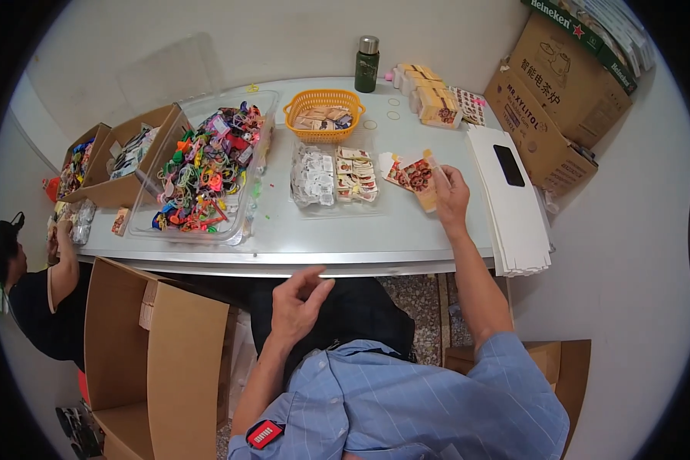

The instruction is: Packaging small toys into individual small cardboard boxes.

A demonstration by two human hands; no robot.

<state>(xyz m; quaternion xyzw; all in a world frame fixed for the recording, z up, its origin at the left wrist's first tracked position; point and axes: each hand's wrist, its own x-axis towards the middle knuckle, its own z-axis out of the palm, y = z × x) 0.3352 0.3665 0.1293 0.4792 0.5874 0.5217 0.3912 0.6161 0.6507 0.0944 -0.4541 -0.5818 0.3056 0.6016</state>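
My right hand (452, 198) grips a flat printed paper packet (415, 175) with reddish food pictures, just over the right part of the table. Its fingers press the packet's right edge, and the far end reaches left over a pale piece whose kind I cannot make out. My left hand (297, 305) hovers in front of the table's near edge, fingers loosely bent and apart, holding nothing. Nearest to the packet is a shallow clear tray with small white-grey packets (313, 178) on its left and cream-and-red packets (356, 176) on its right.
A clear bin (245, 218) of colourful trinkets stands left, beside open cartons (111, 188). Behind are a yellow basket (326, 136), a green bottle (366, 67) and stacked packets (429, 96). A phone (509, 165) lies on white boards (517, 230). A co-worker (42, 299) works far left.
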